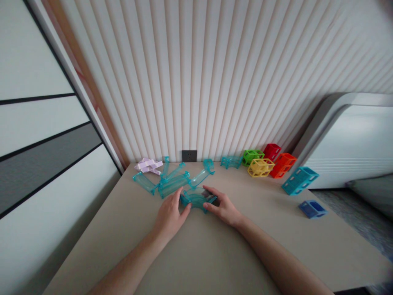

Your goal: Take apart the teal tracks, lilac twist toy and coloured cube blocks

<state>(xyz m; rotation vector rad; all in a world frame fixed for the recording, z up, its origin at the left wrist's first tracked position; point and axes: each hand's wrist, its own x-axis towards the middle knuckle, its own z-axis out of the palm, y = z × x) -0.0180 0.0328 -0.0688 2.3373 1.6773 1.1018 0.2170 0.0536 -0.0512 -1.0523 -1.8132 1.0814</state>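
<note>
Gripped at either end by left hand (172, 208) and right hand (224, 208), curved track (197, 200) sits around mid table (196, 254); work looks early, other tracks (174, 185) scattered behind and leftward, coloured blocks (300, 181) at right carrying no track.

2 hands (172, 211), approx. 8 teal track pcs. (197, 200), 6 block grps. (299, 180) (1 per color), 1 socket (189, 155), 1 table (233, 254); lilac pcs. (147, 165) overlap, uncountable.
</note>
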